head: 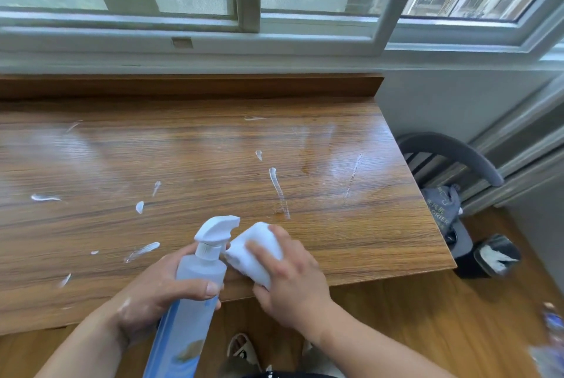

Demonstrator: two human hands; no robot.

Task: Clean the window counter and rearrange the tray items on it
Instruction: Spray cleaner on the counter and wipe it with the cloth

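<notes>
The left hand (158, 292) wraps closed around the neck and shoulder of a pale blue spray bottle (195, 289), thumb across its front; the bottle's long axis runs from the person's body up and away, its white trigger head (217, 227) pointing right, toward the other hand. The right hand (290, 283), fingers curled, grips a folded white cloth (259, 251) just beside the nozzle, nearly touching it. Both hands sit at the near edge of the wooden window counter (381, 225), whose long axis runs left to right. Beyond the hands, away from the body, white foam streaks (278, 188) lie scattered on the wood: several ahead and to the left of the left hand, one long streak directly ahead of the right hand. The cloth hand is judged the nearer to that long streak, so the wipe probably starts forward from there. No tray is in view. To the right, past the counter's end, stands a dark chair (451, 158).
</notes>
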